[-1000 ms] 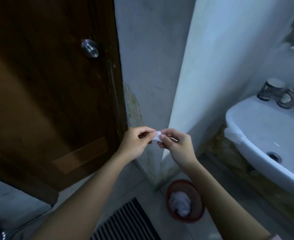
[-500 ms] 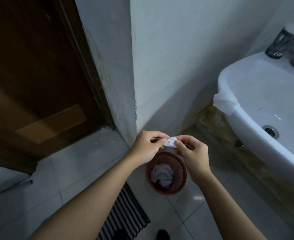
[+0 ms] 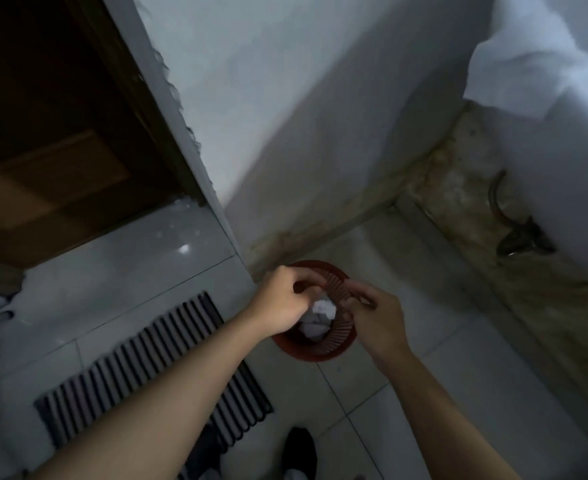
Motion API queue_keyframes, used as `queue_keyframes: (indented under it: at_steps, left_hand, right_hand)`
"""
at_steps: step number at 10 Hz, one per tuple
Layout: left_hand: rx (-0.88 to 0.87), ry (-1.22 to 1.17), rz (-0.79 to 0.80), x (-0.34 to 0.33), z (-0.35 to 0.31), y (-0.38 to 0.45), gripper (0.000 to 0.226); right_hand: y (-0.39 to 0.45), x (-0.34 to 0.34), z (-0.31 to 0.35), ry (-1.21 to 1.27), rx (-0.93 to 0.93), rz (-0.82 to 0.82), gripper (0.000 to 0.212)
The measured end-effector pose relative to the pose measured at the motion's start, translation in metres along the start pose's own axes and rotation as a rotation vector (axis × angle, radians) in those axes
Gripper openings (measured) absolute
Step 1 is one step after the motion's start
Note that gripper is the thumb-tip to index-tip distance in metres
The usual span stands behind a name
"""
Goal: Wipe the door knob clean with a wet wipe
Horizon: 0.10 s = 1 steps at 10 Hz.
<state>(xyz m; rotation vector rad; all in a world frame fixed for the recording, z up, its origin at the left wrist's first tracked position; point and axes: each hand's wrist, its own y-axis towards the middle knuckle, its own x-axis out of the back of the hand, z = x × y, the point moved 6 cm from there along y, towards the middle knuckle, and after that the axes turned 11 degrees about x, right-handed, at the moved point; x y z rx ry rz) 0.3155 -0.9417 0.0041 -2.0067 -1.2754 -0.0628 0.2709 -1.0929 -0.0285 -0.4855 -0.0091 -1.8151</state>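
Note:
A small crumpled white wet wipe (image 3: pixel 324 307) shows between my hands, just inside the red plastic waste basket (image 3: pixel 334 344) and apart from my fingers. My left hand (image 3: pixel 282 301) hovers over the basket's left rim with its fingers curled and a gap between thumb and fingers. Over the right rim, my right hand (image 3: pixel 379 317) has its fingertips pinched together with nothing visible in them. The brown wooden door (image 3: pixel 53 161) fills the upper left; its knob is out of view.
The basket stands on grey floor tiles (image 3: pixel 406 393) in the corner of a white wall (image 3: pixel 285 98) and holds more white paper. A striped mat (image 3: pixel 140 372) lies at lower left. A white sink (image 3: pixel 562 150) with a cloth hangs at right. A dark shoe (image 3: pixel 299 452) is below.
My view has tilted down from the door knob to the floor. Both hands have lowered onto the basket, and the wipe has left my fingertips and now sits at the basket's mouth.

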Motion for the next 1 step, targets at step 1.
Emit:
queue_keyframes:
  at_steps: [1]
  left_hand:
    - [0.008, 0.016, -0.007, 0.0003, -0.0023, -0.0026, 0.018]
  right_hand:
    - [-0.0007, 0.0039, -0.0017, 0.034, -0.021, 0.011, 0.027]
